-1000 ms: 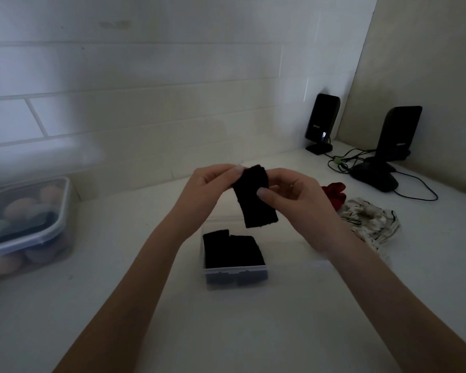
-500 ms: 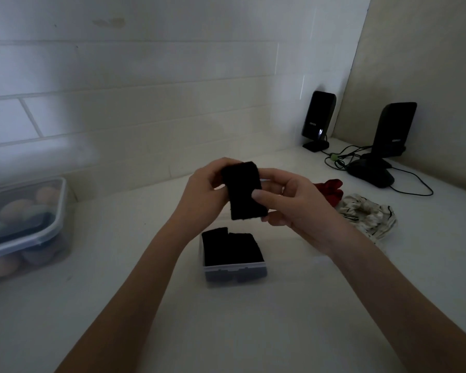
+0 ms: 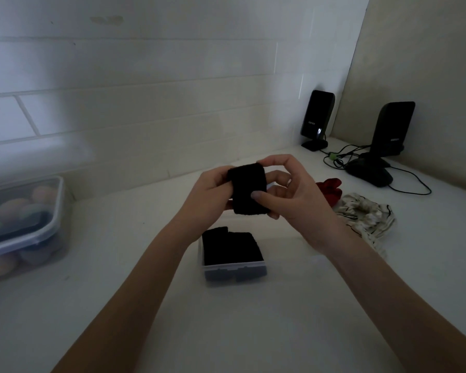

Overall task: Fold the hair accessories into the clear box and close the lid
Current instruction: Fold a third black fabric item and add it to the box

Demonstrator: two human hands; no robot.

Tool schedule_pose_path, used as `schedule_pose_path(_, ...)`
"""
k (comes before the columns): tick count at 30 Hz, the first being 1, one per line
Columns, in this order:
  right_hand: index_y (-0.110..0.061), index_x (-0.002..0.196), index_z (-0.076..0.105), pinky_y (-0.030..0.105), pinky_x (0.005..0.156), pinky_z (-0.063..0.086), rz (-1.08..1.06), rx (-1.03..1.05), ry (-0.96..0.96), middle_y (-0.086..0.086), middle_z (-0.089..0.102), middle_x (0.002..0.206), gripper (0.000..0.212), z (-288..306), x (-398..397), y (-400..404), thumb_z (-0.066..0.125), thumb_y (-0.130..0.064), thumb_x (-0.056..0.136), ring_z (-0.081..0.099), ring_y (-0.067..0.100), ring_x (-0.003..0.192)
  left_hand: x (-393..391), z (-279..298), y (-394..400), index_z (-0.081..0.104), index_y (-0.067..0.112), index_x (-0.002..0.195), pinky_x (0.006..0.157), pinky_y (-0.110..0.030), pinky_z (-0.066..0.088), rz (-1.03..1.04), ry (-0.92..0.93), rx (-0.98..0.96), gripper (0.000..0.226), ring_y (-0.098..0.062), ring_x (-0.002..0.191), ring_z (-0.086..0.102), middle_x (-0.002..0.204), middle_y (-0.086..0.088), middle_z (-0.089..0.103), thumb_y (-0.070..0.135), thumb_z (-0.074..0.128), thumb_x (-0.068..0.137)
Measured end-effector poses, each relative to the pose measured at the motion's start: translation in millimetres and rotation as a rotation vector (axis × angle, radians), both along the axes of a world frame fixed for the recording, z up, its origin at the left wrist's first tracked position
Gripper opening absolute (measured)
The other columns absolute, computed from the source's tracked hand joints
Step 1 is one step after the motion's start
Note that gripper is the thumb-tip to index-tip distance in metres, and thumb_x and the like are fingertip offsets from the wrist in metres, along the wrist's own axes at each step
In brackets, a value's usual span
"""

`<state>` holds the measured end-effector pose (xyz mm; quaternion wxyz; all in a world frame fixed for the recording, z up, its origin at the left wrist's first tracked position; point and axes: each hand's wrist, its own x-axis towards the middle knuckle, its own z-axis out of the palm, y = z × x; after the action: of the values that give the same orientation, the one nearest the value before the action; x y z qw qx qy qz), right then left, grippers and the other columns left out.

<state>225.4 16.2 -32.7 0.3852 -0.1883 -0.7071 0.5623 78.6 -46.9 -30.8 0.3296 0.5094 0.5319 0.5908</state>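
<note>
Both hands hold a black band (image 3: 249,190) in the air above the middle of the bench (image 3: 293,319), just over the clear box (image 3: 234,273). The left hand (image 3: 209,193) grips the band's left edge with curled fingers; the right hand (image 3: 293,196) pinches it, thumb across the front and fingers behind. The band looks folded into a short, thick rectangle, so the step in hand is likely the fold of this piece.

The box stands open near the bench's middle, with black fabric already packed inside. I cannot make out its lid. A red accessory (image 3: 330,188) and a striped scrunchie (image 3: 366,216) lie toward the right side of the bench, well apart from the box.

Next, the fold must be kept pinched while the band goes down into the box beside the other black pieces; loosened, it would probably spring open. The two loose pieces are yet to be folded.
</note>
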Motion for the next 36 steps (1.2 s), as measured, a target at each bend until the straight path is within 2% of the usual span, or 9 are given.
schedule_pose_path(4, -0.015, 0.114, 0.051, 0.016, 0.051, 0.043, -0.044, 0.055, -0.046, -0.005, 0.066, 0.077, 0.043, 0, -1, 0, 0.064, 0.007, 0.08, 0.051, 0.007, 0.052, -1, 0, -2, 0.065, 0.019, 0.091, 0.062, -0.025, 0.058, -0.01, -0.011, -0.008, 0.03, -0.009, 0.071, 0.069, 0.082, -0.001, 0.068, -0.002, 0.044, 0.092)
schedule_pose_path(8, -0.02, 0.116, 0.048, 0.019, 0.051, 0.044, -0.126, 0.111, -0.096, 0.004, 0.063, 0.079, 0.047, -2, -2, 0, 0.067, 0.001, 0.079, 0.054, 0.013, 0.056, -3, 0, 0, 0.066, 0.019, 0.094, 0.075, -0.039, 0.06, -0.057, -0.044, -0.078, 0.033, -0.017, 0.082, 0.069, 0.087, -0.001, 0.071, -0.001, 0.04, 0.092)
schedule_pose_path(11, -0.02, 0.117, 0.048, 0.022, 0.046, 0.045, -0.158, 0.064, -0.076, 0.01, 0.057, 0.084, 0.044, -3, -2, 0, 0.067, -0.003, 0.081, 0.053, 0.016, 0.054, -1, 5, 0, 0.06, 0.009, 0.105, 0.077, -0.033, 0.057, -0.139, -0.179, -0.12, 0.027, -0.019, 0.085, 0.066, 0.096, -0.007, 0.067, 0.003, 0.037, 0.093)
schedule_pose_path(13, -0.02, 0.117, 0.051, 0.021, 0.046, 0.044, -0.156, 0.015, -0.07, 0.01, 0.054, 0.087, 0.042, -4, -2, 0, 0.067, -0.006, 0.082, 0.052, 0.015, 0.054, -4, 3, 0, 0.063, 0.013, 0.102, 0.075, -0.026, 0.057, -0.136, -0.065, -0.065, 0.018, -0.014, 0.085, 0.069, 0.091, 0.002, 0.071, 0.004, 0.054, 0.089)
schedule_pose_path(15, -0.02, 0.117, 0.054, 0.019, 0.048, 0.043, -0.149, 0.019, -0.094, 0.007, 0.054, 0.09, 0.04, -4, -2, 0, 0.067, -0.006, 0.082, 0.051, 0.009, 0.053, -8, -2, -1, 0.064, 0.021, 0.097, 0.079, -0.027, 0.056, -0.096, 0.115, -0.032, 0.033, -0.01, 0.086, 0.071, 0.087, 0.009, 0.073, -0.003, 0.07, 0.075)
schedule_pose_path(22, -0.024, 0.113, 0.063, 0.011, 0.057, 0.044, -0.093, 0.179, -0.183, -0.012, 0.061, 0.097, 0.032, 1, 2, 0, 0.067, -0.015, 0.083, 0.051, 0.0, 0.059, -14, -4, -1, 0.051, 0.029, 0.096, 0.07, -0.031, 0.056, -0.129, 0.199, -0.078, 0.048, -0.014, 0.075, 0.072, 0.072, 0.005, 0.073, -0.006, 0.072, 0.073)
schedule_pose_path(28, -0.025, 0.108, 0.065, 0.016, 0.071, 0.051, -0.115, 0.371, -0.26, -0.01, 0.065, 0.099, 0.029, 6, 4, 0, 0.07, -0.016, 0.081, 0.058, 0.014, 0.071, -15, -1, -5, 0.047, 0.029, 0.104, 0.073, -0.037, 0.056, -0.164, 0.241, -0.111, 0.053, -0.018, 0.078, 0.073, 0.078, 0.0, 0.073, -0.001, 0.075, 0.071)
schedule_pose_path(32, -0.025, 0.099, 0.067, 0.017, 0.065, 0.052, -0.083, 0.319, -0.271, -0.011, 0.068, 0.088, 0.023, 8, 13, 3, 0.071, -0.013, 0.08, 0.064, 0.014, 0.072, -23, 5, -14, 0.046, 0.029, 0.124, 0.089, -0.039, 0.054, -0.393, 0.237, -0.206, 0.076, -0.022, 0.101, 0.068, 0.108, -0.004, 0.07, 0.011, 0.082, 0.059)
schedule_pose_path(36, -0.017, 0.095, 0.063, 0.021, 0.05, 0.051, -0.014, 0.243, -0.352, -0.006, 0.065, 0.086, 0.022, 8, 37, 6, 0.068, -0.002, 0.08, 0.061, 0.005, 0.06, -33, 8, -18, 0.051, 0.027, 0.125, 0.106, -0.03, 0.042, -0.498, 0.356, -0.236, 0.074, -0.012, 0.119, 0.058, 0.13, 0.005, 0.059, -0.008, 0.078, 0.066)
